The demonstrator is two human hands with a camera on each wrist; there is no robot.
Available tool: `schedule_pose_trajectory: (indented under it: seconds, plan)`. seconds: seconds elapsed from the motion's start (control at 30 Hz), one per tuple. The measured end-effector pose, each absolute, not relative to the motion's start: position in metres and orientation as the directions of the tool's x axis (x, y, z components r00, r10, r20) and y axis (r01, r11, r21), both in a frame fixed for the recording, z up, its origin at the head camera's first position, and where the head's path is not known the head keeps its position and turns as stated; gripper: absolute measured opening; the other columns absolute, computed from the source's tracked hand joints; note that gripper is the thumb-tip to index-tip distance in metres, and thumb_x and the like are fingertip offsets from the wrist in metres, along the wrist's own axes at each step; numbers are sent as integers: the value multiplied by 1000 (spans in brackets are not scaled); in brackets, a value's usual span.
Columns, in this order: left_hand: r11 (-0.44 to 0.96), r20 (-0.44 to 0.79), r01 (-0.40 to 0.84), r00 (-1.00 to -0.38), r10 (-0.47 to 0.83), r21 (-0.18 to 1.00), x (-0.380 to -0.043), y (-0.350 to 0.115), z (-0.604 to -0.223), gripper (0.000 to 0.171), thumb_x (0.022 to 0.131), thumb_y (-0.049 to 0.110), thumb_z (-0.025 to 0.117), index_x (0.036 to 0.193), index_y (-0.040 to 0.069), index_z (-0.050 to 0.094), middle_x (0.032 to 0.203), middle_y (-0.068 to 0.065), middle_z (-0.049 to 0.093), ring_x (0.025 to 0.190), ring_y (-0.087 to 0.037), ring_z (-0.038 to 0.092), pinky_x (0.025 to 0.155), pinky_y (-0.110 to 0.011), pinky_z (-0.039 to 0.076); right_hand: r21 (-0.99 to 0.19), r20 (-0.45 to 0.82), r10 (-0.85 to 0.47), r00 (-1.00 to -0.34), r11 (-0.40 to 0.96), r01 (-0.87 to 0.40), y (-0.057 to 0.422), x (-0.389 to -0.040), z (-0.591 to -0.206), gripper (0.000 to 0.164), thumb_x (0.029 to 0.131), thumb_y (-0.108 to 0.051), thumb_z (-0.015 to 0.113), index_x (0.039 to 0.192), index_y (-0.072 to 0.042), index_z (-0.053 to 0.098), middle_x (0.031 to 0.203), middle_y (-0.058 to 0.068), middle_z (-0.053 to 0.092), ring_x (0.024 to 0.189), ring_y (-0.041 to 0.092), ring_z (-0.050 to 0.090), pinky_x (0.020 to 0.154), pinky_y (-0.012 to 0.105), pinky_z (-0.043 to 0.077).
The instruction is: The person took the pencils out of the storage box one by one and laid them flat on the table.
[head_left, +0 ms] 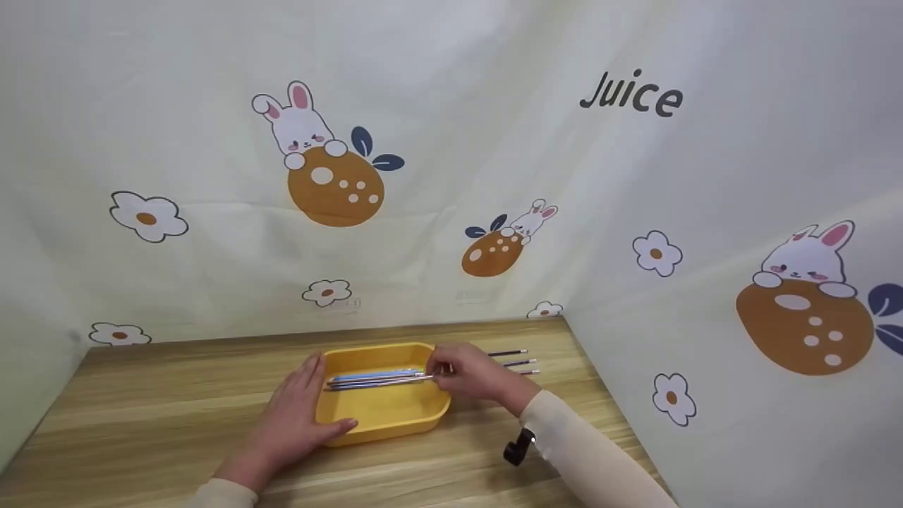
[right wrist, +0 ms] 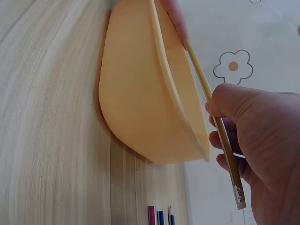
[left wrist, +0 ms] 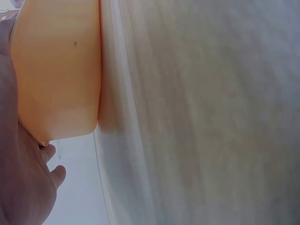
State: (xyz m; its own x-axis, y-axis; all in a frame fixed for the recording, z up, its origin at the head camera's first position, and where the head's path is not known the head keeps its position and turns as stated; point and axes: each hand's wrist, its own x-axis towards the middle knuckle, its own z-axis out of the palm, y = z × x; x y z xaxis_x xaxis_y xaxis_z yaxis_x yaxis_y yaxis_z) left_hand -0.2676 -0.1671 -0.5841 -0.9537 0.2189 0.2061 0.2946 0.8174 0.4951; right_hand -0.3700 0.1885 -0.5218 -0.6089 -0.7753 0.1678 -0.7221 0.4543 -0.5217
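Observation:
My left hand (head_left: pixel 289 416) rests on the left end of a yellow plastic tray (head_left: pixel 395 428), its fingers fairly straight along the rim and its thumb over the front edge. In the left wrist view, the palm lies along the rim of the tray (left wrist: pixel 61 93). My right hand (head_left: pixel 469 374) is at the tray's right end. Its thumb and fingers pinch a yellow pencil (right wrist: pixel 202 77) with a metal ferrule and an eraser end, slanting over the rim. Inside the tray, several pencils (head_left: pixel 374 379), blue and dark, lie side by side near the back wall.
Right of the tray, three pencils (head_left: pixel 522 363) lie on the wood-grain table (head_left: pixel 176 395), partly hidden behind my right hand. A printed curtain (head_left: pixel 437 141) with rabbits and flowers encloses the back and sides. A small black device (head_left: pixel 518 448) sits at my right sleeve.

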Motion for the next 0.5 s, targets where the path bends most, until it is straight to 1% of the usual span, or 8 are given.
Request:
schedule_pose_trajectory:
  seconds: [0.13,0.17,0.4,0.5]
  plan:
    - [822,187,280,-959,214,496,-268,-167,-584,131,90,79,74,173,-5,19,180,-28,17,165,-51,22,133,-68,17,-541,161,-760,-630,466,-700,197,-371,-521,16,96,0,73,110,-6,79,97,-2,72,89,7,61,77,23,56]
    - [822,181,276,-960,212,498,-268,-167,-584,131,90,80,74,173,-5,19,181,-27,17,165,-50,21,133,-68,17,-547,163,-755,-635,467,-695,200,-371,-521,16,96,1,74,110,-6,79,97,-5,71,89,7,61,77,23,56]
    - [822,158,262,-965,211,506,-267,-167,-583,131,91,80,73,174,-3,18,181,-27,15,165,-51,20,133,-68,15,-567,159,-735,-659,478,-670,215,-373,-521,12,99,-3,77,108,-11,79,96,-3,71,89,7,62,78,25,57]
    - [821,160,263,-964,211,507,-267,-167,-583,131,91,80,73,175,-3,18,181,-27,15,165,-51,20,133,-68,16,-567,175,-729,-662,475,-673,222,-373,-521,13,98,-2,79,106,-12,79,94,-5,71,87,7,62,77,26,57]
